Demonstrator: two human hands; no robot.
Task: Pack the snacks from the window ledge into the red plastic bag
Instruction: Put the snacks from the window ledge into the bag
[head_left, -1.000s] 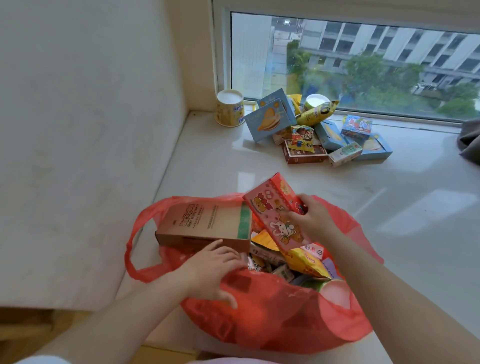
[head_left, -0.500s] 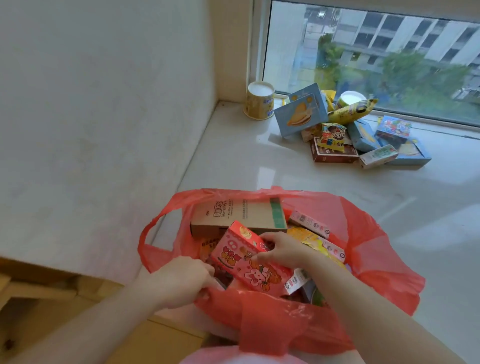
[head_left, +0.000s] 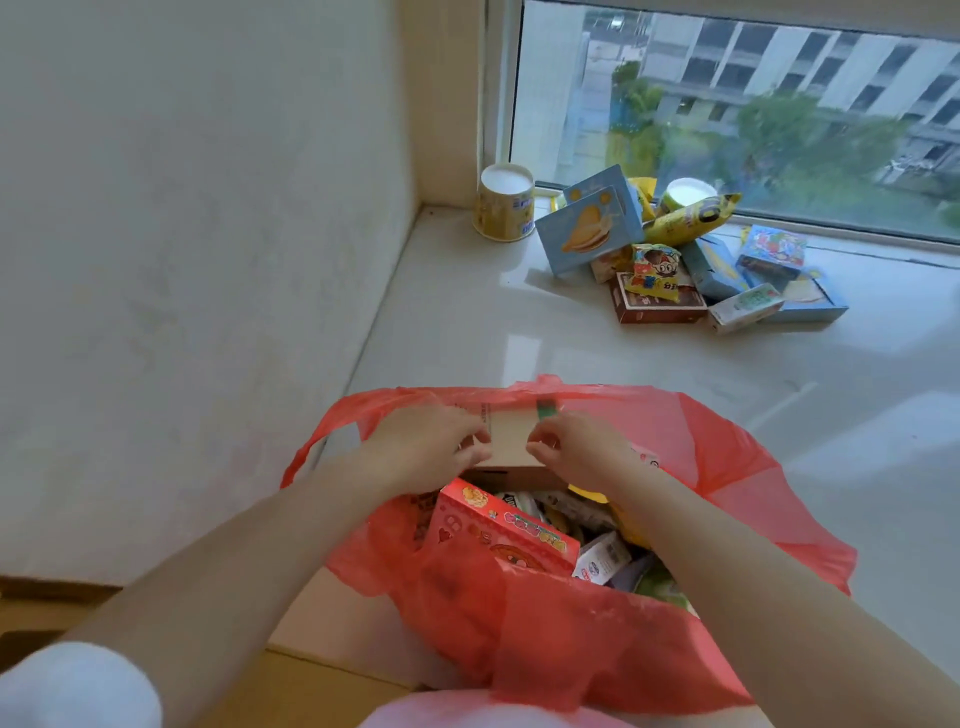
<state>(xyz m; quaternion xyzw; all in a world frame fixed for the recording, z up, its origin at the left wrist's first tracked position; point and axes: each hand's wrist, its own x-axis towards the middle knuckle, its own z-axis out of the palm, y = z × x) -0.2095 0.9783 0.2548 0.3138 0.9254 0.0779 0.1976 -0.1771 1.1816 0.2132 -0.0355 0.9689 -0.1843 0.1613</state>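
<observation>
The red plastic bag (head_left: 727, 467) stands open on the white ledge (head_left: 519, 332) in front of me, full of snacks. My left hand (head_left: 421, 447) and my right hand (head_left: 576, 447) both grip a tan cardboard box (head_left: 511, 441) at the bag's far side. A pink cartoon box (head_left: 498, 530) lies inside the bag near its front. Several snacks remain piled by the window: a blue box (head_left: 587, 228), a yellow packet (head_left: 691, 218), a brown box (head_left: 660, 306).
A yellow paper cup (head_left: 504, 205) with a white lid stands in the ledge's corner. A plain wall (head_left: 182, 260) rises on the left. Window glass (head_left: 753, 104) backs the snack pile. A wooden edge (head_left: 52, 597) shows at lower left.
My right hand let go of the pink box, which now lies in the bag. Both hands moved forward onto the tan cardboard box at the bag's far side.
</observation>
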